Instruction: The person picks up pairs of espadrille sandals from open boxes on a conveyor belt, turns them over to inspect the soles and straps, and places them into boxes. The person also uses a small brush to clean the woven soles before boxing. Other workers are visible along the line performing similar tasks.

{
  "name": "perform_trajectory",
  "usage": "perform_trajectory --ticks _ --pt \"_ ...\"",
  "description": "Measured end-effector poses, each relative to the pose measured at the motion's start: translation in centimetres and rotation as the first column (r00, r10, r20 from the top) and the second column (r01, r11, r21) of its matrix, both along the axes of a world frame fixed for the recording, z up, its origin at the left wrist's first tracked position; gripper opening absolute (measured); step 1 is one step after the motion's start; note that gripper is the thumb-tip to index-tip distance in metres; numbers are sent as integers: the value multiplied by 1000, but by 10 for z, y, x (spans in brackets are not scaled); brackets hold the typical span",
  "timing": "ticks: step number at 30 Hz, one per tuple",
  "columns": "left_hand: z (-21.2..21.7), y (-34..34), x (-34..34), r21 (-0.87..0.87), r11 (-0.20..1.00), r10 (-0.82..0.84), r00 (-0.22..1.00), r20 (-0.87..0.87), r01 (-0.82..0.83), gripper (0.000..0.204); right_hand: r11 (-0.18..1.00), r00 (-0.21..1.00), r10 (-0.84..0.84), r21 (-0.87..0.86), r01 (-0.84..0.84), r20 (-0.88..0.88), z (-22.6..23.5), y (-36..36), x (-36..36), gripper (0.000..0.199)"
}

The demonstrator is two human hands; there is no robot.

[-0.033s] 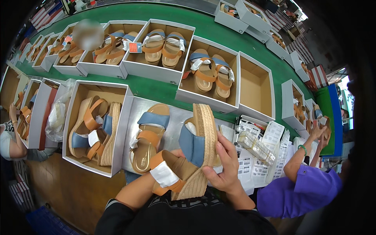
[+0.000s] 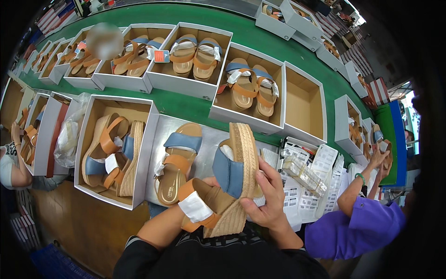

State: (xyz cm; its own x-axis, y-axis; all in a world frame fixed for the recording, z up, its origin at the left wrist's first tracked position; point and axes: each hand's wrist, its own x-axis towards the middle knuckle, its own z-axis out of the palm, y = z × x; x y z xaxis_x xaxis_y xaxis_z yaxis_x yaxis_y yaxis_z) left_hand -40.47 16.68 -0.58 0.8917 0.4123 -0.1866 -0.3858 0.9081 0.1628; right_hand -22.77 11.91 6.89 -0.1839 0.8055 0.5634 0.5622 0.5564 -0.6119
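Note:
Close in front of me I hold a wedge sandal [image 2: 227,179] with blue and tan straps and a woven rope sole, tipped on its side. My right hand [image 2: 268,197] grips its sole, thumb and fingers closed around the edge. Most of my left hand [image 2: 212,181] is hidden behind the sandal, with only some fingers showing as they support it. White tissue wraps the tan strap. Its mate, a matching sandal [image 2: 176,162], lies on the metal surface [image 2: 160,128] to the left. Further left, an open shoe box [image 2: 145,162] contains another pair.
Open boxes of sandals line the green conveyor [image 2: 186,104]; one box [image 2: 304,107] among them holds nothing. Label sheets [image 2: 297,197] lie right of my hand. A co-worker in a purple sleeve [image 2: 357,228] handles a sandal at right. A second person's arm [image 2: 18,169] shows at far left.

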Motion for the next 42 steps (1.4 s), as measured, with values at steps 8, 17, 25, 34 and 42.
perform_trajectory --ticks 8,17,25,34,42 --pt "5 9 -1 16 1000 14 997 79 -15 51 998 997 31 54 -35 72 21 12 1 51" --pt "7 8 4 96 994 36 991 128 -49 56 996 935 11 77 -41 353 51 29 -5 61" --pt "-8 6 7 77 986 151 988 -3 -151 55 997 918 83 -23 -80 389 47 17 -4 61" --pt "-37 1 -1 -63 997 -34 984 175 46 56 968 933 236 -145 -203 271 34 7 2 58" --pt "-34 -5 -1 -137 991 22 988 154 -1 65 966 967 221 -164 -199 129 20 3 -2 54"
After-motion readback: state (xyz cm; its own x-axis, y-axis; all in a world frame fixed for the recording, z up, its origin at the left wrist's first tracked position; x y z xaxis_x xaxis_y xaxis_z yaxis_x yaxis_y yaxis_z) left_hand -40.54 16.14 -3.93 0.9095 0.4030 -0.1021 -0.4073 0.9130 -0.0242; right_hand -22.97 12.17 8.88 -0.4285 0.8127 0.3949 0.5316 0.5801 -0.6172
